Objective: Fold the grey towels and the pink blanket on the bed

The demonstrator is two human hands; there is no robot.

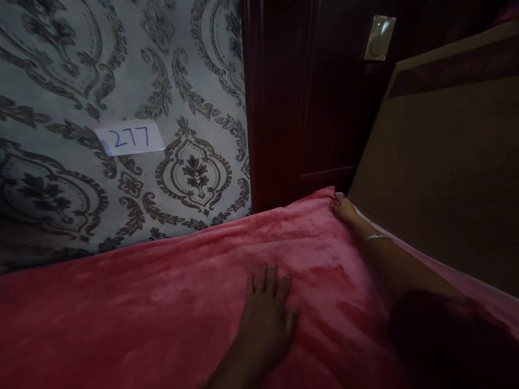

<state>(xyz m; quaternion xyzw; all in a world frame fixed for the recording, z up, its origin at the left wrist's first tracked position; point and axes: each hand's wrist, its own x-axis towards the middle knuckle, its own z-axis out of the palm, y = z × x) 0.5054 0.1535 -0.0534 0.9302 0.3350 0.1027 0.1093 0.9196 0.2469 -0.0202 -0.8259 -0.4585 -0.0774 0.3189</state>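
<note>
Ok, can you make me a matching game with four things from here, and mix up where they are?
1. Left hand
2. Right hand
3. White paper label reading 277
4. Thin silver bracelet

A. On the grey wallpaper with dark leafy patterns
B. Around the right wrist
C. Fingers spread on the soft pinkish-red blanket, away from its edges
D. At the blanket's far corner

Right pairs: 1-C, 2-D, 3-A, 4-B.
</note>
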